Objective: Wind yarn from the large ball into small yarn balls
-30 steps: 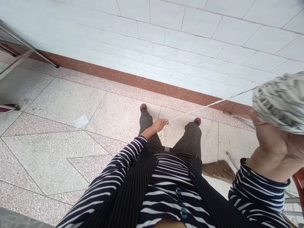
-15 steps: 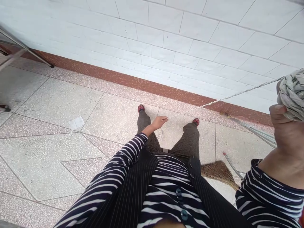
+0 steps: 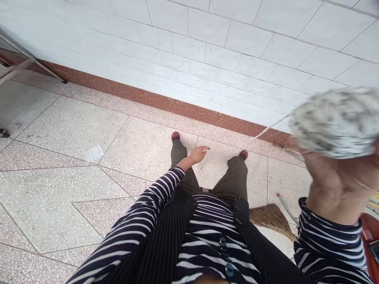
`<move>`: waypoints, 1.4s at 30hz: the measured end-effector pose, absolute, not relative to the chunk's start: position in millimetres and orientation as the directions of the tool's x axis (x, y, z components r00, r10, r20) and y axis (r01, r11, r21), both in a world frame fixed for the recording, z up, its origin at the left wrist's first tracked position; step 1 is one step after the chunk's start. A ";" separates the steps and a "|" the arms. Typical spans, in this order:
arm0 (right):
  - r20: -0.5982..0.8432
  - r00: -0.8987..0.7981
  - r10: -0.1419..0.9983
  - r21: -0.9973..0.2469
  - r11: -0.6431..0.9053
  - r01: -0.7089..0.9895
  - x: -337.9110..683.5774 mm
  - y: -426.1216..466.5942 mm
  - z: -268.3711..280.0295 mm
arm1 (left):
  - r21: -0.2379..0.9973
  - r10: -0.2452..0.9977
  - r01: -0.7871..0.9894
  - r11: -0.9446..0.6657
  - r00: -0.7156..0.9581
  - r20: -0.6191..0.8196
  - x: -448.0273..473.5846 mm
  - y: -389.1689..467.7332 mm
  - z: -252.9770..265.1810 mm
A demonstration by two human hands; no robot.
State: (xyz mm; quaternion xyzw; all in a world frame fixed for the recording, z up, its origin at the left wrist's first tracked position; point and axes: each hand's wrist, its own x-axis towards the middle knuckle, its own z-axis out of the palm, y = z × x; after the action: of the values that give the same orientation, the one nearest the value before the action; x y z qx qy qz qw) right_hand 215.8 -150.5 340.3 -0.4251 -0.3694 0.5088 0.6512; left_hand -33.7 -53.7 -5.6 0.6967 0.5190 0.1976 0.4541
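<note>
Head view: two bare hands, well apart, above the floor (image 3: 160, 138).
Right grip (image 3: 340, 185): grasping the ball from below; some fingers are hidden, and the outline is blurred.
Ball (image 3: 337, 122): pale with dark flecks, seated on the right palm.
Left grip (image 3: 197, 155): fingertips drawn together, apparently pinching the cord; a trace of white shows there.
Cord (image 3: 269, 127): leaves the ball's left side and slants down towards the left grip, its last stretch lost against the pale floor.
Tension: light and even between the grips should serve best; slack may kink the cord, a hard tug may loosen the ball.
Support: a spread palm and thumb should keep the ball's layers from slipping.
Broom (image 3: 272, 220): below the right grip and to its left, partly hidden.
Paper (image 3: 94, 153): on the floor, well left of the left grip.
Containers: none can be made out for certain; the red item (image 3: 370, 225) below the right grip is cut off.
</note>
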 end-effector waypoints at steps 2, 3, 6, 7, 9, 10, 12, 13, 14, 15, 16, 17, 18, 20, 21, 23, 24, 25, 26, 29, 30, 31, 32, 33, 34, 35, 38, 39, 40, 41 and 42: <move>0.080 0.097 0.992 -0.934 0.109 -0.341 194.8 -143.4 332.7 | 0.910 0.899 0.407 -0.077 0.423 -0.113 -18.6 -49.7 22.9; 0.052 0.038 0.998 -0.939 0.062 -0.339 186.6 -139.6 328.5 | 0.955 0.892 0.283 -0.087 0.449 -0.052 -10.0 -48.1 40.8; -0.085 -0.067 0.994 -0.948 -0.102 -0.300 173.0 -129.5 315.6 | 0.990 0.882 -0.087 -0.111 0.451 0.138 14.0 -47.0 100.2; -0.105 -0.077 0.991 -0.952 -0.123 -0.280 171.8 -126.6 311.4 | 0.981 0.887 -0.168 -0.101 0.430 0.165 19.7 -48.2 118.2; -0.107 -0.071 0.992 -0.963 -0.121 -0.242 172.9 -122.2 303.4 | 0.964 0.883 -0.261 -0.060 0.437 0.173 25.8 -52.5 145.2; -0.101 -0.062 0.993 -0.966 -0.113 -0.234 174.7 -120.7 299.5 | 0.959 0.874 -0.279 -0.039 0.456 0.168 26.2 -55.3 152.6; -0.099 -0.031 0.995 -0.962 -0.104 -0.253 180.0 -119.1 291.7 | 0.961 0.850 -0.274 -0.014 0.503 0.156 22.2 -61.2 154.3; -0.103 -0.011 0.995 -0.957 -0.102 -0.273 183.1 -119.1 287.6 | 0.967 0.844 -0.253 -0.015 0.516 0.148 18.5 -63.8 149.3; -0.106 0.008 0.994 -0.951 -0.099 -0.294 186.4 -119.4 283.2 | 0.975 0.843 -0.223 -0.022 0.521 0.138 14.0 -66.2 141.2; -0.109 0.028 0.994 -0.944 -0.095 -0.316 189.6 -120.1 278.8 | 0.982 0.846 -0.186 -0.030 0.519 0.124 9.0 -68.3 131.0; -0.110 0.048 0.993 -0.936 -0.088 -0.340 192.8 -120.9 274.3 | 0.989 0.848 -0.143 -0.038 0.519 0.107 3.7 -70.0 119.4; -0.114 0.064 0.991 -0.928 -0.083 -0.362 195.8 -121.9 270.0 | 0.995 0.848 -0.090 -0.044 0.523 0.084 -1.8 -71.5 107.1; -0.117 0.077 0.990 -0.920 -0.079 -0.383 198.6 -122.9 266.2 | 0.998 0.846 -0.027 -0.049 0.530 0.056 -7.4 -72.8 95.0; -0.121 0.103 0.987 -0.907 -0.068 -0.415 203.6 -125.4 261.0 | 0.988 0.844 0.132 -0.078 0.537 -0.005 -18.6 -74.5 72.2; -0.120 0.115 0.986 -0.903 -0.060 -0.426 205.8 -126.9 260.3 | 0.970 0.846 0.222 -0.102 0.533 -0.033 -24.3 -75.0 61.9; -0.098 0.137 0.986 -0.895 -0.027 -0.445 209.5 -130.4 263.2 | 0.907 0.856 0.390 -0.159 0.512 -0.070 -35.4 -75.3 43.3; -0.077 0.140 0.987 -0.889 -0.004 -0.457 211.1 -132.6 266.9 | 0.869 0.861 0.458 -0.185 0.503 -0.082 -40.9 -75.1 34.9; -0.050 0.140 0.989 -0.883 0.022 -0.469 212.6 -135.1 272.0 | 0.832 0.865 0.516 -0.201 0.493 -0.097 -46.2 -74.6 26.9; -0.017 0.141 0.990 -0.876 0.054 -0.479 213.9 -137.8 278.3 | 0.800 0.869 0.564 -0.206 0.481 -0.116 -51.1 -74.0 19.2; 0.076 0.181 0.981 -0.867 0.155 -0.474 216.3 -147.6 300.2 | 0.738 0.874 0.656 -0.160 0.442 -0.203 -61.6 -70.3 0.1; 0.092 0.203 0.975 -0.869 0.178 -0.462 216.4 -151.1 307.0 | 0.729 0.874 0.671 -0.135 0.428 -0.231 -62.9 -68.4 -4.2; 0.099 0.220 0.970 -0.875 0.190 -0.446 216.1 -154.3 312.8 | 0.724 0.875 0.679 -0.117 0.416 -0.249 -62.7 -66.0 -6.7; 0.104 0.233 0.967 -0.881 0.198 -0.430 215.2 -157.1 317.0 | 0.723 0.878 0.683 -0.106 0.405 -0.253 -60.9 -63.2 -7.2; 0.117 0.241 0.963 -0.884 0.212 -0.416 213.8 -159.2 319.3 | 0.724 0.884 0.683 -0.100 0.395 -0.250 -57.5 -60.4 -5.1; 0.132 0.238 0.962 -0.886 0.222 -0.407 212.0 -160.4 319.3 | 0.725 0.889 0.682 -0.101 0.388 -0.241 -52.5 -57.6 -0.2; 0.143 0.228 0.963 -0.887 0.227 -0.402 209.6 -160.4 316.9 | 0.735 0.894 0.669 -0.109 0.389 -0.222 -46.1 -55.2 7.9; 0.092 0.127 0.988 -0.902 0.136 -0.409 200.8 -154.2 295.9 | 0.873 0.893 0.461 -0.160 0.445 -0.071 -20.6 -52.4 48.5; 0.043 0.083 0.996 -0.913 0.073 -0.402 197.8 -150.5 285.6 | 0.939 0.886 0.296 -0.174 0.464 0.018 -11.0 -52.9 65.4; -0.009 0.045 0.999 -0.921 0.010 -0.389 195.1 -146.5 274.6 | 0.975 0.872 0.133 -0.178 0.480 0.094 -1.7 -53.9 82.3; -0.053 0.022 0.998 -0.927 -0.041 -0.372 192.9 -142.6 263.8 | 0.987 0.865 -0.013 -0.160 0.481 0.146 7.0 -55.2 98.0; -0.094 0.009 0.996 -0.930 -0.084 -0.357 191.3 -139.0 253.7 | 0.984 0.861 -0.123 -0.129 0.478 0.172 14.7 -56.5 111.6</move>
State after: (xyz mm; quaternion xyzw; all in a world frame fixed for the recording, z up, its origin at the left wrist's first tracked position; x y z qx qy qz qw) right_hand 191.3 -139.0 253.7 -0.4297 -0.3716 0.5979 0.5655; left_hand 14.7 -56.5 111.6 0.6252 0.2953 0.4166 0.5902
